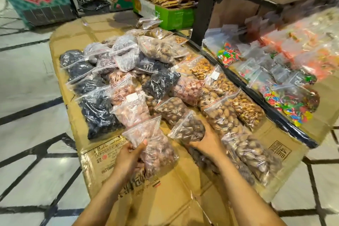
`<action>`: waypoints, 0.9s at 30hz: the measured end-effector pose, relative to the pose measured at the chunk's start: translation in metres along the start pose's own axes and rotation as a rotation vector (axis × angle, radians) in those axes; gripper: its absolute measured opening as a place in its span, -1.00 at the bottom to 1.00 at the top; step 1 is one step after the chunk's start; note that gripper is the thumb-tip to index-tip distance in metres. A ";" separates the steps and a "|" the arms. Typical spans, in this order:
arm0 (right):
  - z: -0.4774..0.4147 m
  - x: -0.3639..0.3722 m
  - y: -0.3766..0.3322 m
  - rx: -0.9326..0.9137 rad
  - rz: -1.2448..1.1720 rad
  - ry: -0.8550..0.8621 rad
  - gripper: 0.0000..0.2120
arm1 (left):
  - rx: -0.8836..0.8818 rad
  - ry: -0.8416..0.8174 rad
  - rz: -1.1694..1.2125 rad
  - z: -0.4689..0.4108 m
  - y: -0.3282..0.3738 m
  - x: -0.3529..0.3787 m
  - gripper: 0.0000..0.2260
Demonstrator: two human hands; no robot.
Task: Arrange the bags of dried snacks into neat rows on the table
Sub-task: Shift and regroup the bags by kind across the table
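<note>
Near the front edge of the cardboard-covered surface, both hands are busy with bags. The left hand has its grip closed round the upper part of a pinkish snack bag, thumb pinching the clear plastic. The bag's lower end rests on the cardboard. The right hand cups a bag of dark brown round snacks from below, fingers curled under it, just right of the pinkish one. Whether that bag is lifted clear of the surface I cannot tell.

Judging by how things lie, the job looks roughly half done. Along the left side a row of black dried-fruit bags runs from near to far, each overlapping the next, and a row of pinkish bags starts beside it. On the right, the golden nut bags also lie in a fair line. Left to do is a heap of mixed bags in the middle and far part, stacked on one another at odd angles. The two bags in hand need places too, probably at the near ends of their matching rows.
</note>
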State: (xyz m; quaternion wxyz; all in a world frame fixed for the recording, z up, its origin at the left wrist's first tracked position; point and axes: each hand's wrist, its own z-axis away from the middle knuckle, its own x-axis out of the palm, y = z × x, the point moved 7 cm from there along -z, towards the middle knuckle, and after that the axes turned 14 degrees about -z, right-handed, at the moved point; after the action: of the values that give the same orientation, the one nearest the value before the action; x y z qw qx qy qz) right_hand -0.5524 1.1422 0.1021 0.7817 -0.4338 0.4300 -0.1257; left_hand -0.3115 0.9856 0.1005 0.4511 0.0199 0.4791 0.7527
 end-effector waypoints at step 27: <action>-0.157 -0.009 -0.114 0.029 0.305 0.204 0.09 | 0.573 0.068 -0.585 -0.196 0.205 -0.041 -0.14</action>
State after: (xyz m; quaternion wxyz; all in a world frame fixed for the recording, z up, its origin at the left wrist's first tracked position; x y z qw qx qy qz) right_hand -0.6608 0.9903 0.1572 0.7501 -0.3373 0.5661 -0.0553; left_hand -0.5128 0.7920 0.1625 0.6063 -0.0172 0.6693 0.4291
